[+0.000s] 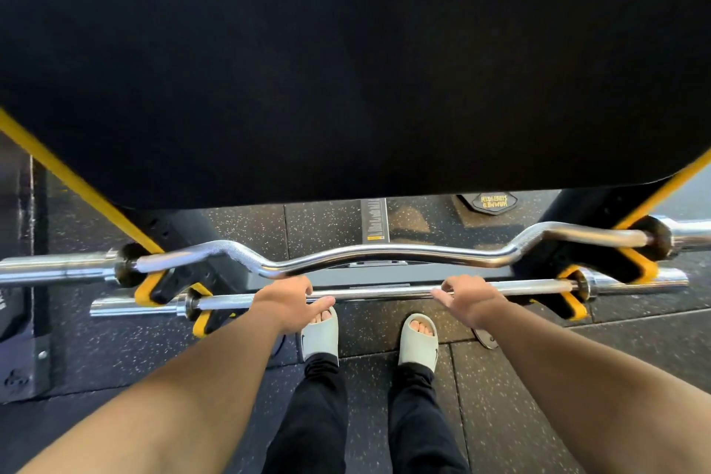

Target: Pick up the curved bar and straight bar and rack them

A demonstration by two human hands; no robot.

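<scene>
The chrome curved bar (384, 252) lies across the upper yellow-and-black rack hooks (148, 287), its ends sticking out past both sides. Just below and nearer to me, the straight bar (384, 292) rests in the lower yellow hooks (573, 306). My left hand (286, 300) has its fingers curled over the straight bar left of centre, thumb stretched out under it. My right hand (467, 300) holds the same bar right of centre, also with the fingers hooked over it.
A large black pad (346, 69) fills the upper half of the view, over the rack's yellow uprights (77, 181). My feet in pale slides (319, 335) stand on speckled black rubber flooring (500, 416), close under the bars.
</scene>
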